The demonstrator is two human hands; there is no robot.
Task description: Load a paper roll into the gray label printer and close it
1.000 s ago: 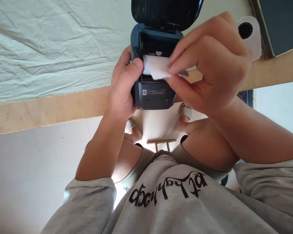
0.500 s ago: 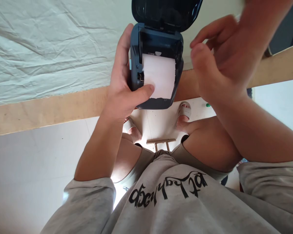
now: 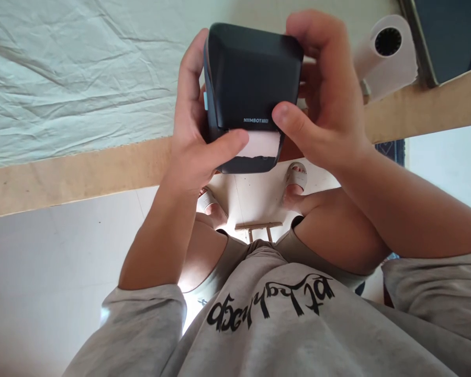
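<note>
A dark label printer (image 3: 253, 73) marked NIIMBOT is held up over the table edge, its lid down over the roll compartment. White label paper (image 3: 261, 144) sticks out below the lid and ends in a ragged edge. My left hand (image 3: 196, 131) grips the printer's left side, its thumb lying on the paper. My right hand (image 3: 325, 89) is closed round the right side, with the thumb on the lid's lower right corner and the fingers at the upper right edge. The far fingertips of both hands are partly hidden behind the printer.
On the table at the right stands a white roll (image 3: 400, 68) with a dark core. Beside it lies a dark flat tray-like object (image 3: 451, 42). A wrinkled pale cloth (image 3: 82, 78) covers the tabletop behind the wooden edge (image 3: 82, 167). My legs are below.
The printer's lid has swung down from open to closed, covering the paper roll. My right hand has moved left from beside the printer onto it. My left hand keeps its hold.
</note>
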